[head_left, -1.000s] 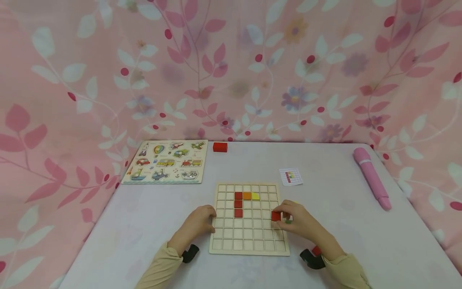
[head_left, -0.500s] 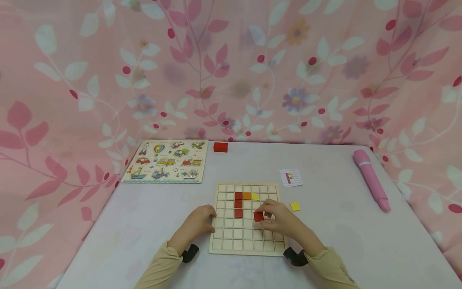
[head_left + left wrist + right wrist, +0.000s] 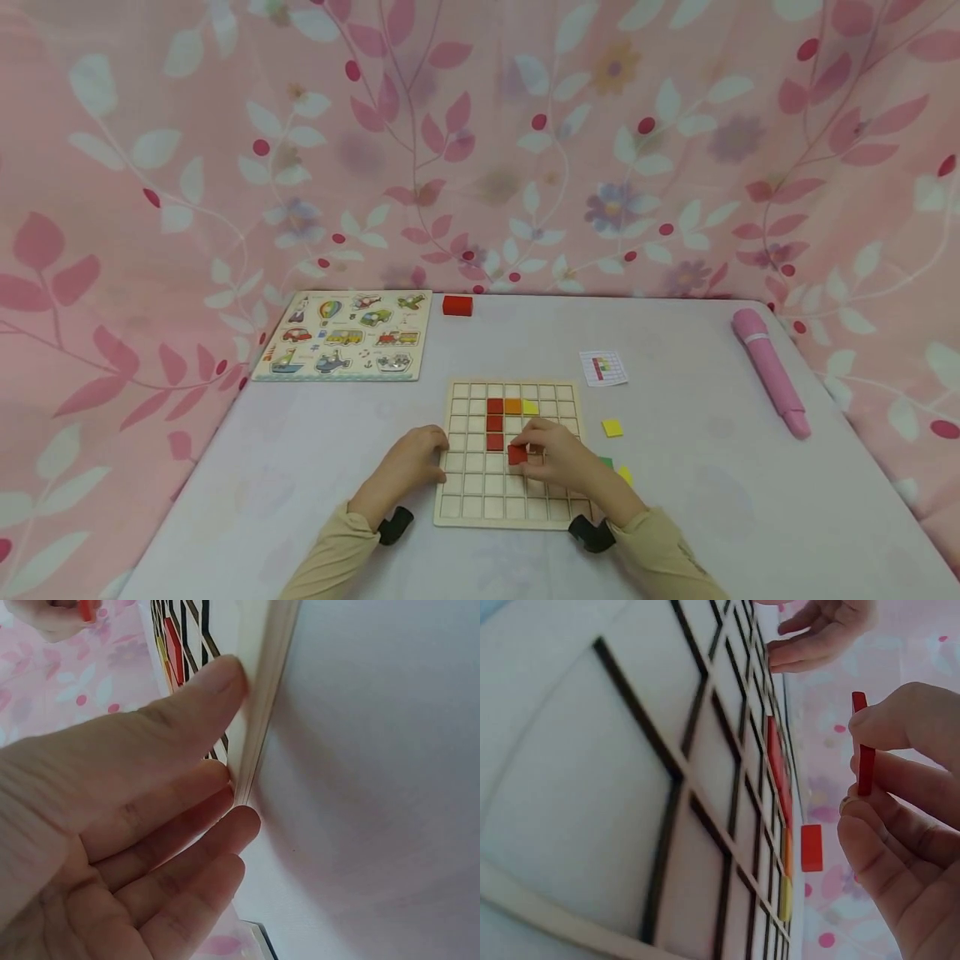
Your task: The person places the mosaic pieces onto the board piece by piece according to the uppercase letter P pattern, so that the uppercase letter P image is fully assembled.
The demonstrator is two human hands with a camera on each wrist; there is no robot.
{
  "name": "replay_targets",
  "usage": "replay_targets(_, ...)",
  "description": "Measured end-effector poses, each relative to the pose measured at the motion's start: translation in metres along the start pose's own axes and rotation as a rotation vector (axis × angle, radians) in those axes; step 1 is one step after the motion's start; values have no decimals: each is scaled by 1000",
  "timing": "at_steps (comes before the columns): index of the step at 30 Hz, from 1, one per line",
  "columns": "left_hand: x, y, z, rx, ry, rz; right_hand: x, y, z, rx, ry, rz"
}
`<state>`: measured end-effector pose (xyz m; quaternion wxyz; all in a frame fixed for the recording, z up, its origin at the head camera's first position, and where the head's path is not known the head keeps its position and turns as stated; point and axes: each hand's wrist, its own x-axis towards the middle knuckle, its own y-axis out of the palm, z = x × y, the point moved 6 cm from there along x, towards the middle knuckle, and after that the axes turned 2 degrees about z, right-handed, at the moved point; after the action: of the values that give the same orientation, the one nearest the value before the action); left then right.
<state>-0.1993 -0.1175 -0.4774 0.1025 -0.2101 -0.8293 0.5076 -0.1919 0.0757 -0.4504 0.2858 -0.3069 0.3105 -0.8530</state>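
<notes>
A wooden grid board (image 3: pixel 472 506) lies on the table. Set in its cells are a column of red square tiles (image 3: pixel 495 423), an orange tile (image 3: pixel 513 406) and a yellow rounded tile (image 3: pixel 530 407). My right hand (image 3: pixel 558 458) pinches another red tile (image 3: pixel 517 455) between thumb and fingers, over the board just right of and below the red column. The right wrist view shows this tile (image 3: pixel 864 754) edge-on, apart from the grid. My left hand (image 3: pixel 408 460) rests at the board's left edge, its thumb (image 3: pixel 214 682) touching the rim and its fingers loosely bent.
A yellow tile (image 3: pixel 612 428), part of a green tile (image 3: pixel 606 462) and a second yellow piece (image 3: pixel 626 475) lie right of the board. Behind are a pattern card (image 3: pixel 603 368), a red block (image 3: pixel 457 306), a vehicle puzzle (image 3: pixel 345 337) and a pink marker-shaped object (image 3: pixel 771 373).
My right hand has carried the red tile leftward from the board's right edge towards the red column. Yellow and green pieces beside the board have come into sight. My left hand stays put.
</notes>
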Motion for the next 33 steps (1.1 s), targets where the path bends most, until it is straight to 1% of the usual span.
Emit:
replay_targets(2,0,-1,-1,8,-5,0,2,6,-5,0,23,27)
replay_targets(6,-1,-2,-2,-7,-18,3,6,20,-11,6,111,106)
replay_targets(8,-2,-1,-2,-16,-20,4,8,25,-11,0,139,135)
replay_targets(10,-2,0,-2,-17,-15,7,10,29,-10,-9,150,147)
replay_targets(15,-1,0,-2,-7,-2,1,12,35,-7,-71,152,165)
replay_targets(19,-1,-1,-3,-10,-8,-5,12,37,-8,-112,139,185)
replay_targets(26,0,-1,-2,-1,-3,-10,12,42,-7,-175,57,173)
replay_targets(31,1,-1,-3,5,-3,-2,12,42,-3,-206,42,192)
replay_targets(33,1,-1,-3,9,-4,2,11,41,-1,-215,33,188)
